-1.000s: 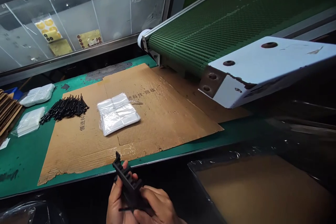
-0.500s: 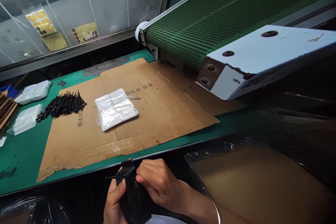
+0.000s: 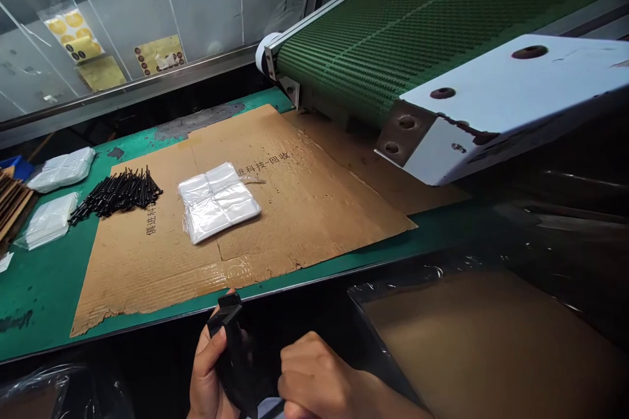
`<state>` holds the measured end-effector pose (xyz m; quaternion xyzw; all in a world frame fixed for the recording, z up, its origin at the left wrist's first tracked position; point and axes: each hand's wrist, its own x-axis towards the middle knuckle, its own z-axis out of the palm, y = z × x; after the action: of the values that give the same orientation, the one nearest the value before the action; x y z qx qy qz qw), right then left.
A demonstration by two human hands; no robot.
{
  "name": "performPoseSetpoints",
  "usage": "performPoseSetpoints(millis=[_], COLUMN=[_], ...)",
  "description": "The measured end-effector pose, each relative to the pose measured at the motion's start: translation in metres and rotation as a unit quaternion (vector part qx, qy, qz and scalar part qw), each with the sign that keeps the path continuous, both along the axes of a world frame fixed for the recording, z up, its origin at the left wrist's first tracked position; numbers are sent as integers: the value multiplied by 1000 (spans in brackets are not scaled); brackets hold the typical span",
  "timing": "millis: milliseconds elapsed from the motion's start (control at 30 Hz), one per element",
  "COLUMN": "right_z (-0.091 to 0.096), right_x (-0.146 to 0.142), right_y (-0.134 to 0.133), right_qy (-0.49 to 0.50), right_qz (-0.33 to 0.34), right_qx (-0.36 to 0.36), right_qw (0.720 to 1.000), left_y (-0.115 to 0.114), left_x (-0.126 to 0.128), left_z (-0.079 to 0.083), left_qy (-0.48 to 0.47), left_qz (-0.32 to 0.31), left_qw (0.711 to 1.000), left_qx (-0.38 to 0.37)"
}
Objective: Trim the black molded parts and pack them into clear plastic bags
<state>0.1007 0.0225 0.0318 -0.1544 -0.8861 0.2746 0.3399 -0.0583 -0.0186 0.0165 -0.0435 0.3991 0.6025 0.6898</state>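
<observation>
The left hand [image 3: 204,366] is gripping the black part [image 3: 236,363], thumb pressed on it, in front of the bench's [image 3: 34,327] near edge. The right hand [image 3: 322,373] is hovering nearby, fingers curled (whether round anything, I cannot tell).

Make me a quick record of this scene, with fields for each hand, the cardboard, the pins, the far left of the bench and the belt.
Left hand: holding a black part
Right hand: fingers curled, right of the part; its grip is unclear
Cardboard: on a green bench, under a white bundle
Pins: black, heaped partly on the cardboard
Far left: more white bundles
Belt: green, upper right
</observation>
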Motion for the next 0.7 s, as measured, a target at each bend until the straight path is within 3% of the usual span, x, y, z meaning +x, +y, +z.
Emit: performPoseSetpoints(millis=[133,467,567,700], right_z=[6,0,-4,-10], right_x=[-5,-14,-7,-2], right_y=[3,0,5,15], right_qy=[50,0,-22,-46], right_qz=[-132,-159,-171,-175], right_qx=[-85,-79,-62,-50], right_qw=[986,984,983,982], left_y=[-2,-5,-8,-10], left_x=[4,3,0,-5], left_z=[0,-5,-10,-15], left_qy=[0,24,2,-66], left_qz=[-1,-8,-41,-154], left_qw=[999,996,994,977], left_qx=[35,90,104,129])
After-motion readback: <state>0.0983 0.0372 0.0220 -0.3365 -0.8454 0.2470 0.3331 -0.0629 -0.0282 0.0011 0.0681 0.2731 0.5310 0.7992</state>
